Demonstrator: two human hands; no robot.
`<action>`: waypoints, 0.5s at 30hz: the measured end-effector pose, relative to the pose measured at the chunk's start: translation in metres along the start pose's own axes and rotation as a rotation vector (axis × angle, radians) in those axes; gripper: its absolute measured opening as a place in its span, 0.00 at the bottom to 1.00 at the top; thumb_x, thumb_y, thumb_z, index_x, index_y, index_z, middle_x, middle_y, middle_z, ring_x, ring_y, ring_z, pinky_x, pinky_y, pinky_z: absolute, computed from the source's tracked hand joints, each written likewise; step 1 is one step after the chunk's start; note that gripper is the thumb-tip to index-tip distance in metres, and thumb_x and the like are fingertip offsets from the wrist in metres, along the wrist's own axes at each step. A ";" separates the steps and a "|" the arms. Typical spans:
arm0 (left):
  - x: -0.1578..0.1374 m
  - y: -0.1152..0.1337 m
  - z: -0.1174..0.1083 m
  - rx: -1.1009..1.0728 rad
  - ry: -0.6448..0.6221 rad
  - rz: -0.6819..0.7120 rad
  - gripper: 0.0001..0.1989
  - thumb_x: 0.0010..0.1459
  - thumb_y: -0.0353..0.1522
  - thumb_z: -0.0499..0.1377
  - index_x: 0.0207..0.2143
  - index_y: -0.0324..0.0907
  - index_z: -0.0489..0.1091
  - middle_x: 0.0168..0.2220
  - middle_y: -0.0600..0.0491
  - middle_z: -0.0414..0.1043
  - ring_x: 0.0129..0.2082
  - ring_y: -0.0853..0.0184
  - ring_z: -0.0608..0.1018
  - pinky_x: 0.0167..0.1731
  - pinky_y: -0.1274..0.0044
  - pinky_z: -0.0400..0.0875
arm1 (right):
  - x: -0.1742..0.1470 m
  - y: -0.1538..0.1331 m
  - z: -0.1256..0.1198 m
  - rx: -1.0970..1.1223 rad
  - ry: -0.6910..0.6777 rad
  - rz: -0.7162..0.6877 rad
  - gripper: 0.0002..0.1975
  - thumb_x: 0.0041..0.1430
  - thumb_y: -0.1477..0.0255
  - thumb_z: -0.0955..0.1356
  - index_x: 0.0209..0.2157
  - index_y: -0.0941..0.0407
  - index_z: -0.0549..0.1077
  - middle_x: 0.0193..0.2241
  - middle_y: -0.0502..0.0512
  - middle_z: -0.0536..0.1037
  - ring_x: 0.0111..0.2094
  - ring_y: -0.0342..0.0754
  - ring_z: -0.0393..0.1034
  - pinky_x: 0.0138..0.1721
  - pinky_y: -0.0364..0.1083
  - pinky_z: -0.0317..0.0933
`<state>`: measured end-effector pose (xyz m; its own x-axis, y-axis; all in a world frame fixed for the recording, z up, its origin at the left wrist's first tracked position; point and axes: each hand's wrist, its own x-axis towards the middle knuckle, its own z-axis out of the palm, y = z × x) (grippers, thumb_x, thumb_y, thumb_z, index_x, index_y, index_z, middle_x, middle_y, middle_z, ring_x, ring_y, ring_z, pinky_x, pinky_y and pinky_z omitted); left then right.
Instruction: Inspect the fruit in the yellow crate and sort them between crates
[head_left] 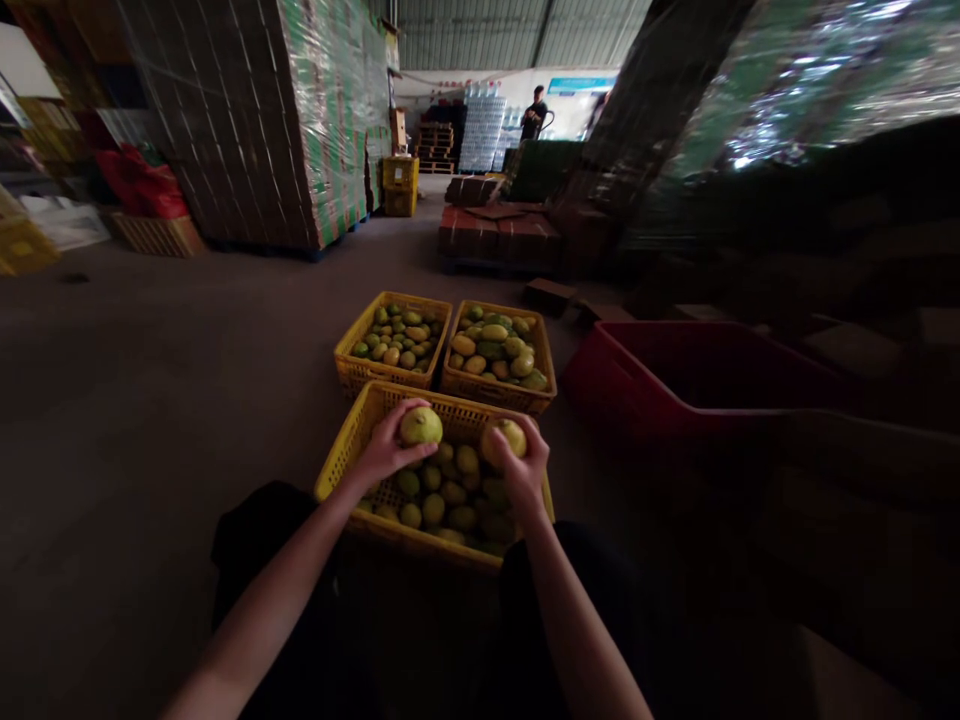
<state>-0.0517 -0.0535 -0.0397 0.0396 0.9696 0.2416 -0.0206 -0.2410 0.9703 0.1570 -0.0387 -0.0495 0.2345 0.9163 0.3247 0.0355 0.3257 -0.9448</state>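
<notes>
My left hand (390, 441) is closed around a yellow-green fruit (421, 427), round with a small nub at its end. In my right hand (529, 462) is another fruit (511, 436), more yellow, partly covered by the thumb and fingers. Both hands are raised over a yellow plastic crate (339, 452) between my knees. Loose inside it lie several green and yellow fruits (433, 510), some in shadow. The exact kind of fruit is hard to make out.
Two yellow crates of fruit, left (345, 362) and right (499, 393), stand just beyond mine. A red bin (637, 385) is at the right. Farther off are a wrapped pallet stack (247, 120), flat cartons (499, 235) and a person (534, 115).
</notes>
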 end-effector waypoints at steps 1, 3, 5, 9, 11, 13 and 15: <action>-0.003 0.001 0.002 0.063 -0.057 0.057 0.27 0.39 0.34 0.73 0.44 0.45 0.74 0.49 0.47 0.73 0.52 0.54 0.73 0.56 0.67 0.65 | -0.004 0.000 0.000 -0.068 -0.058 -0.086 0.12 0.42 0.64 0.76 0.31 0.51 0.77 0.30 0.51 0.79 0.33 0.51 0.71 0.40 0.50 0.66; -0.007 0.002 0.006 0.142 -0.155 0.140 0.27 0.39 0.33 0.73 0.45 0.45 0.75 0.51 0.45 0.73 0.55 0.53 0.72 0.59 0.66 0.61 | -0.013 0.000 0.002 -0.138 -0.179 -0.206 0.13 0.41 0.66 0.76 0.32 0.50 0.78 0.32 0.53 0.80 0.35 0.54 0.73 0.43 0.52 0.66; -0.009 0.003 0.008 0.175 -0.199 0.164 0.27 0.40 0.34 0.73 0.46 0.45 0.76 0.52 0.45 0.72 0.56 0.53 0.71 0.61 0.66 0.60 | -0.021 0.002 0.005 -0.154 -0.211 -0.290 0.13 0.41 0.67 0.76 0.33 0.51 0.79 0.33 0.56 0.80 0.35 0.55 0.74 0.42 0.53 0.67; -0.009 -0.001 0.009 0.201 -0.216 0.173 0.30 0.42 0.36 0.72 0.51 0.44 0.73 0.54 0.45 0.72 0.56 0.54 0.71 0.60 0.65 0.61 | -0.025 0.003 0.009 -0.146 -0.133 -0.393 0.11 0.46 0.65 0.73 0.34 0.53 0.78 0.31 0.55 0.80 0.33 0.53 0.74 0.38 0.52 0.68; -0.008 -0.006 0.012 0.160 -0.202 0.127 0.29 0.45 0.36 0.71 0.51 0.44 0.73 0.52 0.46 0.74 0.54 0.55 0.73 0.58 0.65 0.63 | -0.023 0.002 0.012 -0.123 -0.118 -0.329 0.10 0.52 0.64 0.70 0.35 0.54 0.77 0.31 0.54 0.80 0.33 0.51 0.74 0.38 0.50 0.67; -0.005 -0.013 0.017 0.036 -0.118 0.025 0.22 0.48 0.39 0.68 0.46 0.43 0.75 0.48 0.48 0.76 0.50 0.56 0.75 0.55 0.68 0.66 | -0.019 0.001 0.016 -0.065 -0.115 -0.180 0.11 0.56 0.62 0.67 0.35 0.54 0.77 0.32 0.52 0.80 0.34 0.49 0.73 0.39 0.48 0.67; -0.002 -0.020 0.022 -0.205 0.022 -0.141 0.16 0.50 0.42 0.64 0.38 0.41 0.76 0.42 0.49 0.78 0.48 0.57 0.76 0.51 0.70 0.69 | -0.014 0.002 0.022 0.052 -0.088 -0.001 0.13 0.56 0.59 0.67 0.31 0.55 0.77 0.30 0.51 0.80 0.33 0.47 0.73 0.37 0.45 0.67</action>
<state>-0.0290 -0.0510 -0.0595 0.0349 0.9942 0.1017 -0.2192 -0.0917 0.9714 0.1327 -0.0460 -0.0548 0.1485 0.9321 0.3305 -0.0150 0.3363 -0.9416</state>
